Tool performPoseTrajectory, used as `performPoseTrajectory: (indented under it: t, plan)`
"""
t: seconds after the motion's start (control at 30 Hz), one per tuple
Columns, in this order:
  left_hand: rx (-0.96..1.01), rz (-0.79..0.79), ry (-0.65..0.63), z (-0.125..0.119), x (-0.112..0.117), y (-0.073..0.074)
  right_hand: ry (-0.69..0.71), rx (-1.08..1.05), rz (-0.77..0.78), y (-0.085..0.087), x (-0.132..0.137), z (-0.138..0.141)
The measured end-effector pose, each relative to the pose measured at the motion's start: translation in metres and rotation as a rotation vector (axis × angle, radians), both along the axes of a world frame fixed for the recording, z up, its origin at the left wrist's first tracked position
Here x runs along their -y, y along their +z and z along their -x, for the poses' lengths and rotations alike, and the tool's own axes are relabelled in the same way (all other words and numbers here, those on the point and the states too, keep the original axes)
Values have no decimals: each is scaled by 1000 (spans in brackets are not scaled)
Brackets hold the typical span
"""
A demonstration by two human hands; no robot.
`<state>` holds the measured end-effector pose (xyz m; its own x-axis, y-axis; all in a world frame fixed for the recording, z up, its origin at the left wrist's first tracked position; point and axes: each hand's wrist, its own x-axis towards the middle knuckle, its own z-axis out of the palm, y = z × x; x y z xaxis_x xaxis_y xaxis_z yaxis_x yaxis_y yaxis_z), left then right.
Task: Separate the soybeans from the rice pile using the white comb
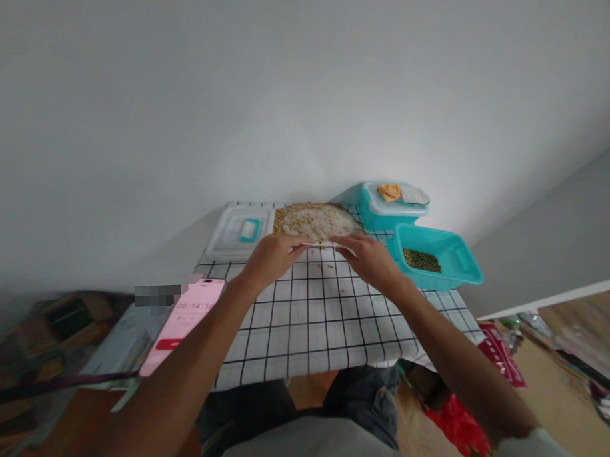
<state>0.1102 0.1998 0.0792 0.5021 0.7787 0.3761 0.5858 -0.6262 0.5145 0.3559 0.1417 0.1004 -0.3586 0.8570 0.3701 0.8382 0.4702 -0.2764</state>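
In the head view a spread pile of white rice (321, 221) mixed with yellowish beans (289, 214) lies at the back of the table. My left hand (278, 256) and my right hand (369, 256) meet the near edge of this pile from either side. Between their fingertips runs a thin white strip (319, 244), pinched at both ends; its exact kind is too small to make out. A few loose grains (330, 267) lie on the cloth just below it. Beyond my left hand rests a clear lid (230, 231) with a teal latch.
Right of the pile are a closed teal box (379, 216) with folded cloths (401, 193) on top and a teal container (458, 253) holding green beans (422, 260). A pink-screened phone (185, 319) stands at the left. A checked cloth (308, 322) covers the table; a wall rises behind.
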Motion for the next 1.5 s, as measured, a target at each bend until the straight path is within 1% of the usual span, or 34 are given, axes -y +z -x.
performPoseTrajectory:
  t: [0.07, 0.17, 0.23, 0.37, 0.47, 0.53, 0.63, 0.8, 0.93, 1.07, 1.13, 1.27, 1.37, 1.5]
  plan:
    - [44, -4, 55, 1, -13, 0, -42, -102, -6, 3, -13, -3]
    - [104, -12, 112, 0, -27, -4, -101, -245, -49, -1, -28, -6]
    - [157, -22, 148, -4, -33, -11, -126, -316, -88, -8, -35, -4]
    - [264, -63, 221, -15, -39, -32, -155, -430, -152, -29, -47, 4]
    - [310, -92, 238, -18, -42, -46, -174, -500, -173, -44, -55, 6]
    - [331, -113, 239, -17, -43, -51, -185, -540, -177, -51, -58, 6]
    - [358, -152, 250, -13, -46, -52, -187, -586, -159, -58, -59, 2]
    - [376, -210, 276, -8, -48, -50, -181, -609, -138, -61, -57, -5]
    - [369, -220, 290, -11, -46, -54, -242, -589, -158, -65, -57, -11]
    - [383, -211, 277, -17, -44, -56, -272, -595, -215, -69, -59, -13]
    - [359, -239, 285, -18, -44, -57, -269, -631, -230, -71, -61, -13]
    - [274, -331, 368, -17, -46, -59, -247, -657, -228, -72, -63, -13]
    - [250, -336, 389, -15, -47, -60, -246, -659, -216, -72, -64, -12]
    - [275, -340, 389, -15, -47, -60, -252, -683, -193, -74, -64, -11]
